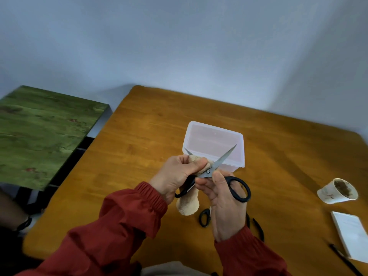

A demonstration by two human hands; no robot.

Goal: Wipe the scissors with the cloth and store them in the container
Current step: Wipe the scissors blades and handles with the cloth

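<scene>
Hands: my left hand [173,176] pinches the cloth [188,206] round one blade; my right hand [225,200] grips the scissors [225,156] near the pivot.
Scissors: blades spread, between my hands.
Container [215,127]: just beyond my hands, on the worktop [139,136].

Black handles and shiny grey blades on the scissors [221,161]. Tan cloth [188,206]. See-through container [211,136], a bit pink and white. Orange-brown table [139,136] with wood lines. Red sleeves [129,216]. Green side table [43,136], blotchy, with small red spots. White cup [328,194], brown inside. White pad [351,234], black pen [344,260]. Pale blue-grey wall [179,46].
</scene>
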